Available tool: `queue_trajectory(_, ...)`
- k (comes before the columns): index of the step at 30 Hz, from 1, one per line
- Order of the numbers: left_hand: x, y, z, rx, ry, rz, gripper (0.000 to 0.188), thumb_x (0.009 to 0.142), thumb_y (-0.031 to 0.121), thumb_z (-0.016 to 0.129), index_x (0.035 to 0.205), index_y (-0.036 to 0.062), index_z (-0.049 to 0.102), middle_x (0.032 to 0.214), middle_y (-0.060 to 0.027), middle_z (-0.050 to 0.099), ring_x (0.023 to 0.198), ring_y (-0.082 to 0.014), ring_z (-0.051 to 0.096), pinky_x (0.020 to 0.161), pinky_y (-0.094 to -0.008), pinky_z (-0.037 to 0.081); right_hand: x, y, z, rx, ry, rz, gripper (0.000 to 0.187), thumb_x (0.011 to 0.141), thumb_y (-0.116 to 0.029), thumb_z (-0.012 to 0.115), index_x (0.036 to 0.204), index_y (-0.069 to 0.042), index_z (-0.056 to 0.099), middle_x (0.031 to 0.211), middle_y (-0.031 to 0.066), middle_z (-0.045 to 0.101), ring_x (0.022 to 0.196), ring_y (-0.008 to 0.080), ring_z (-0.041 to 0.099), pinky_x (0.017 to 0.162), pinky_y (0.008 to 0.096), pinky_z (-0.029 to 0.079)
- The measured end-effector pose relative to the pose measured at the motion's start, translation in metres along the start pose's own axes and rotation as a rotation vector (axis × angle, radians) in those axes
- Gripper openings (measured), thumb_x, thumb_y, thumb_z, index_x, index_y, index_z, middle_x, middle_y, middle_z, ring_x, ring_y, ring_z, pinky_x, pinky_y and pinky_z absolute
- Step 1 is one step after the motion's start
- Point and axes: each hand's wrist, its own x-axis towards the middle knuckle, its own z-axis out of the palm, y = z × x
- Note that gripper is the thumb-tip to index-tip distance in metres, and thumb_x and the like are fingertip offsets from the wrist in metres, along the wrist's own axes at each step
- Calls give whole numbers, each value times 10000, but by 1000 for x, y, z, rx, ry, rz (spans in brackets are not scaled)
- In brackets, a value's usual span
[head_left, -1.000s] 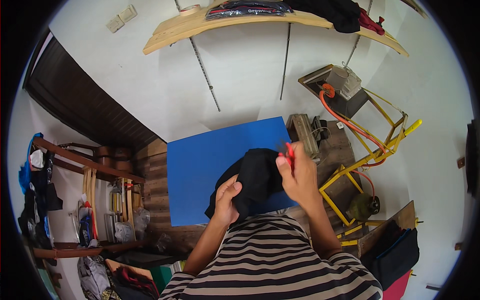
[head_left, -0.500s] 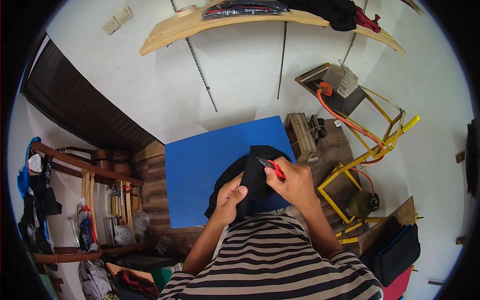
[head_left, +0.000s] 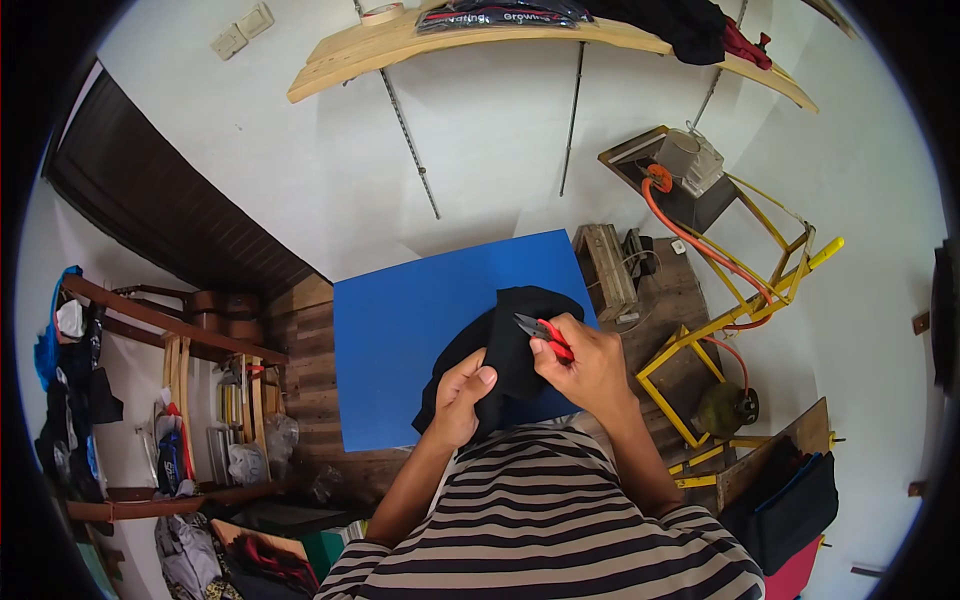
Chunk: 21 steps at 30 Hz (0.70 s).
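A black cloth garment [head_left: 520, 372] lies bunched over the near right part of a blue tabletop [head_left: 390, 330]. My left hand [head_left: 464, 398] grips a fold of it, thumb on top and fingers tucked behind. In my right hand [head_left: 588, 365] is a pair of red-handled thread snips [head_left: 548, 337]. Their dark pointed blades lie just over the raised fold of cloth, slightly apart at the tips. Whether the blades touch the fabric I cannot tell. The lower fingers of my right hand are partly hidden.
A wooden crate [head_left: 603, 270] stands right of the table. Beyond it is a yellow metal frame [head_left: 700, 350] with an orange hose [head_left: 700, 250] and a green gas cylinder [head_left: 722, 408]. A cluttered rack [head_left: 180, 335] stands left. A wooden shelf [head_left: 350, 55] hangs on the far wall.
The view has shifted slightly. Both hands keep their grip, and the snips stay over the fold; their blades look a little further apart.
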Motion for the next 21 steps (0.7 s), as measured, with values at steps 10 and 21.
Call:
queue_trajectory(10, -1, 4, 2, -63, -21, -35, 281, 962, 202, 467, 1079, -34, 566, 898, 13, 561, 803, -36, 474, 726, -179, 357, -4, -1, 6, 74, 32, 60, 209, 764, -163, 710, 805, -43, 543, 616, 92, 569, 474, 260, 561, 438, 326, 438)
queue_trajectory(21, -3, -4, -13, -42, -24, -70, 398, 936, 203, 473, 1210, -84, 500, 1109, -124, 604, 994, -144, 580, 868, -259, 439, -8, -3, 11, 87, -10, 44, 217, 746, -162, 718, 789, -36, 547, 600, 97, 542, 488, 267, 556, 461, 316, 442)
